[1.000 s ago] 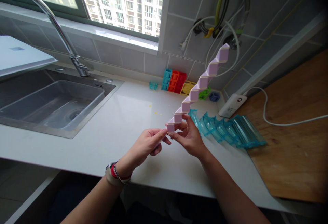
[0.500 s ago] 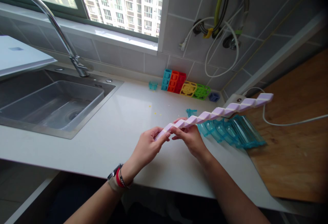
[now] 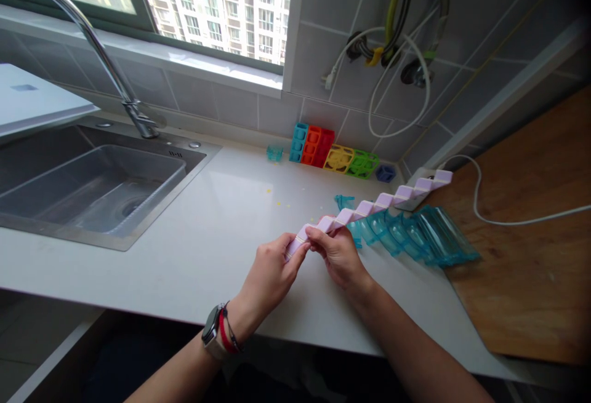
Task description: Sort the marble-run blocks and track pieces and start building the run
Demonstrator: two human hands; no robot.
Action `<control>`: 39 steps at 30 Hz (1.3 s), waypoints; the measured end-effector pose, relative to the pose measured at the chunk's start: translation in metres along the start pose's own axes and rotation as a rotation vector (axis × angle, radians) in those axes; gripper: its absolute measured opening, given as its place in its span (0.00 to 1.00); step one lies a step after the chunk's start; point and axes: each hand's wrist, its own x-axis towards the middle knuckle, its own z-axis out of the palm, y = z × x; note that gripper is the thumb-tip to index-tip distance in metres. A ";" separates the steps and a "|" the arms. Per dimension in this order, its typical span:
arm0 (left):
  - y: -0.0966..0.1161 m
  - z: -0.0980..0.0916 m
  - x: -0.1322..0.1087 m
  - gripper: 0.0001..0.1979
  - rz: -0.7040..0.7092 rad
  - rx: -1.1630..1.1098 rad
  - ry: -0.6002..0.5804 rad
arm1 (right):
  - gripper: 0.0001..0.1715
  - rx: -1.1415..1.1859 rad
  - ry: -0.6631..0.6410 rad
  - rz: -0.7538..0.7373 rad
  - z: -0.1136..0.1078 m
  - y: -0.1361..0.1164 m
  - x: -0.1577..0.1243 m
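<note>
Head view: both hands meet over the near part of the white counter (image 3: 221,231), pinched on the near-left end of a pink-and-white segmented twist toy (image 3: 369,207). The left hand (image 3: 270,274) clamps the very last segment between thumb and fingers; the right hand (image 3: 340,256) grips the next segments just beside it, so the two hands are almost touching. From that grip the toy's long axis runs away to the far right, rising slightly, its free end unsupported above a row of clear blue curved pieces (image 3: 415,234) and near a white charger (image 3: 410,197). The whole free length lies on the right hand's side.
</note>
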 end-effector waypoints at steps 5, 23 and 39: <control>0.006 -0.010 0.002 0.20 -0.124 -0.249 -0.188 | 0.18 0.067 -0.147 0.098 -0.006 -0.006 0.002; -0.008 -0.032 0.017 0.19 -0.177 -0.497 -0.398 | 0.30 0.113 -0.297 0.116 -0.018 -0.023 -0.003; -0.004 -0.014 0.006 0.15 -0.063 -0.321 -0.116 | 0.26 0.037 -0.179 0.129 -0.010 -0.019 0.001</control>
